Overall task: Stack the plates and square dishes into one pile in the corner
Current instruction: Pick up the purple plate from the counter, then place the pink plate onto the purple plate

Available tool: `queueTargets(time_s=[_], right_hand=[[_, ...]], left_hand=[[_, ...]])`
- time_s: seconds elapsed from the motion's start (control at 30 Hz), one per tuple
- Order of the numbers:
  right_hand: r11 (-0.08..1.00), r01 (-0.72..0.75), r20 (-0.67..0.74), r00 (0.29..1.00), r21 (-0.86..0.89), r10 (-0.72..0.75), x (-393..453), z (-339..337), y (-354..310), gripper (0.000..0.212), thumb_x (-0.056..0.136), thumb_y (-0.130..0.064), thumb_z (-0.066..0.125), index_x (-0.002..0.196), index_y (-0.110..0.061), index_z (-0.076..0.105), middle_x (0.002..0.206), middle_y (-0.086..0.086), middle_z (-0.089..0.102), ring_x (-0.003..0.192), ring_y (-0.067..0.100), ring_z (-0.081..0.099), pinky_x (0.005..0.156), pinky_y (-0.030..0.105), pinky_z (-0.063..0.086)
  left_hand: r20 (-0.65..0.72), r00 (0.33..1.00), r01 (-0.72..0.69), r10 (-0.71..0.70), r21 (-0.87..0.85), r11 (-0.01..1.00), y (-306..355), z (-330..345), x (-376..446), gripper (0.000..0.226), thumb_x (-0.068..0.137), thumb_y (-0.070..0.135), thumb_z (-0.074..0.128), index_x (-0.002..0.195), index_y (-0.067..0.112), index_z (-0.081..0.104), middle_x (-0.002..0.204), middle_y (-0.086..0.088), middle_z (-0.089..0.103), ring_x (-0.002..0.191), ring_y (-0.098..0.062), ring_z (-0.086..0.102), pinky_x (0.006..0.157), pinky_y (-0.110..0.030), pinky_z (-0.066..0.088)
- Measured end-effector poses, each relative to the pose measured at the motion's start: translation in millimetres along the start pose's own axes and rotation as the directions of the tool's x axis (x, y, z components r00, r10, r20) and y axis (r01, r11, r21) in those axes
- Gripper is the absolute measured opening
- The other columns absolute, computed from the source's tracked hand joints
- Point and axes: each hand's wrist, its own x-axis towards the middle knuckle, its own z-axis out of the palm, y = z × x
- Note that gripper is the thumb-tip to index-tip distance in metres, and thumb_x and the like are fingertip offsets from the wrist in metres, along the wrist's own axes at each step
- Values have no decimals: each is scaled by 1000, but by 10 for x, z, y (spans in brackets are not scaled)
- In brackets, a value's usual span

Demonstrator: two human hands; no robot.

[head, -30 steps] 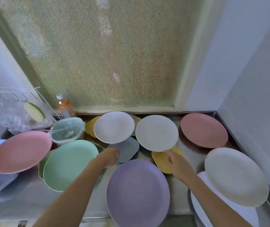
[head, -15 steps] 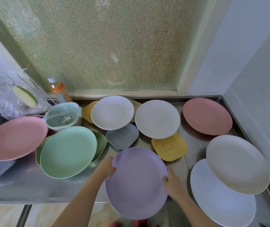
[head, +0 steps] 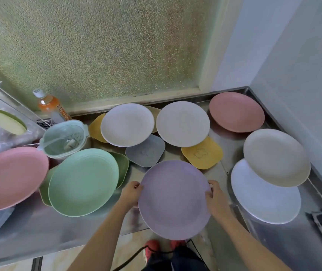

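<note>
A large purple plate (head: 174, 198) is held over the counter's front edge. My left hand (head: 130, 194) grips its left rim and my right hand (head: 216, 198) grips its right rim. Behind it lie a grey square dish (head: 145, 152) and a yellow square dish (head: 202, 153). Two white round plates (head: 127, 124) (head: 182, 123) sit at the back. A dark pink plate (head: 236, 111) lies in the far right corner. A beige plate (head: 275, 157) overlaps a white plate (head: 264, 198) at the right. A green plate (head: 83, 181) and a pink plate (head: 9, 178) are at the left.
The steel counter (head: 228, 143) ends at a frosted window behind and a wall on the right. An orange drink bottle (head: 49, 106), a pale green lidded container (head: 64, 138) and a wire rack (head: 3, 122) stand at the back left. More square dishes peek from under the plates.
Both hands came back from the square dishes to the purple plate, took its rim on either side and lifted it a little toward me.
</note>
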Motion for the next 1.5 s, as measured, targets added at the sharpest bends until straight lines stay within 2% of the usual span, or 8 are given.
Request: queueTargets(time_s=[0.13,0.37,0.63,0.8,0.93,1.1,1.33,1.5], right_hand=[[998,47,-59,997,38,-44,-63,30,-57,41,90,-4,37,125,-20,50,112,-2,59,107,20,55,90,32,44],[998,38,-299,954,59,-18,-18,-197,-128,46,91,-1,43,135,-16,45,124,4,54,102,12,49,92,31,41],[978,206,-441,874,-45,-204,934,-1181,-498,34,88,-4,46,119,-14,53,110,7,58,92,19,53,79,28,40],[853,173,-260,906,-492,-333,1703,-1580,-491,42,87,-10,52,129,-16,49,112,10,62,97,34,58,78,42,46],[633,193,-147,884,-750,-444,2153,-1580,-447,28,75,-16,73,101,-20,65,80,3,69,75,28,63,65,35,46],[615,190,-26,946,-765,-323,2435,-1457,-402,28,96,-14,35,111,-22,58,104,3,65,100,25,53,84,37,34],[668,207,-43,940,-715,-337,2482,-1417,-350,28,95,-13,36,103,-18,62,101,5,64,97,27,54,78,37,39],[647,247,-165,846,-722,-507,2353,-1488,-339,18,83,-7,52,91,-14,66,86,8,69,78,30,59,69,38,43]], left_hand=[[-44,997,-63,62,-27,998,113,-33,-57,16,90,20,50,97,9,58,90,-10,63,84,-29,60,79,-39,52],[-324,896,-179,305,365,914,553,-36,-233,15,87,18,46,101,17,53,88,3,59,74,-21,51,65,-30,38],[-64,711,-565,700,540,624,2094,522,16,23,92,22,46,114,17,49,105,-4,63,89,-27,62,68,-35,47],[231,689,-635,687,649,418,2857,1194,478,60,88,14,48,143,13,26,129,-14,50,112,-35,52,96,-40,38],[366,700,-644,614,694,321,3105,1565,800,70,87,13,50,148,20,16,131,-13,49,117,-33,50,107,-41,30],[332,769,-562,547,759,329,3193,1737,983,60,87,9,45,142,23,27,116,-9,61,120,-29,48,117,-50,-1],[290,781,-543,553,753,372,3198,1780,1126,39,88,12,42,127,17,47,111,-6,63,117,-27,50,117,-48,-4],[219,737,-584,639,681,441,3306,1737,1066,31,94,17,37,121,19,53,110,-6,65,115,-27,52,118,-46,-2]])
